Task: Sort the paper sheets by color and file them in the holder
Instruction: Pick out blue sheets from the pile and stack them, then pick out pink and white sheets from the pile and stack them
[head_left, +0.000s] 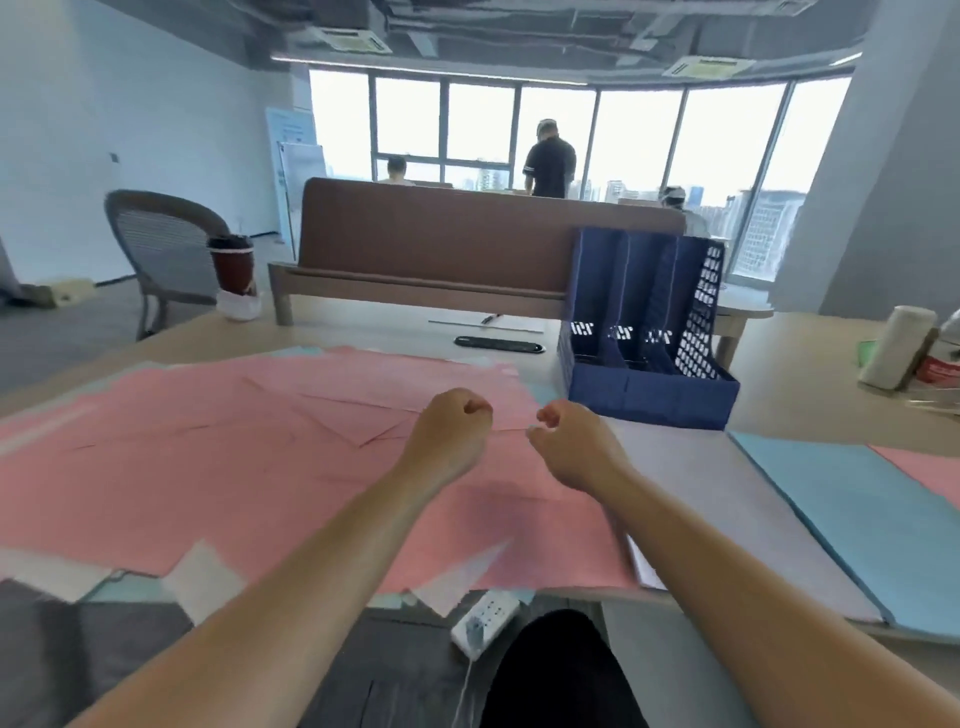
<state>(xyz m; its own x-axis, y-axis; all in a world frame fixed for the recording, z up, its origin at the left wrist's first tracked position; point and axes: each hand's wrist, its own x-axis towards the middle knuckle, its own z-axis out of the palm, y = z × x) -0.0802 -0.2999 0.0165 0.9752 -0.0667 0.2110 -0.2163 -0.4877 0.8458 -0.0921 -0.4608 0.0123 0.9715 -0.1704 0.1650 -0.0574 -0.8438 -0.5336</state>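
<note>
Several pink paper sheets (218, 467) lie overlapping across the table in front of me. To the right lie a pale lilac sheet (711, 499), a light blue sheet (852, 509) and another pink sheet (930, 470). White and pale blue corners stick out under the pink pile at the near edge. The dark blue file holder (652, 397), with three upright slots, stands just behind my hands to the right. My left hand (449, 428) and my right hand (574, 444) hover over the pink pile, both curled into fists with nothing in them.
A white power strip (485, 621) hangs at the table's near edge. A black cable slot (498, 344) sits behind the papers. A dark red cup (232, 267) stands far left, a paper roll (896, 348) far right. A brown bench (467, 234) and people are beyond.
</note>
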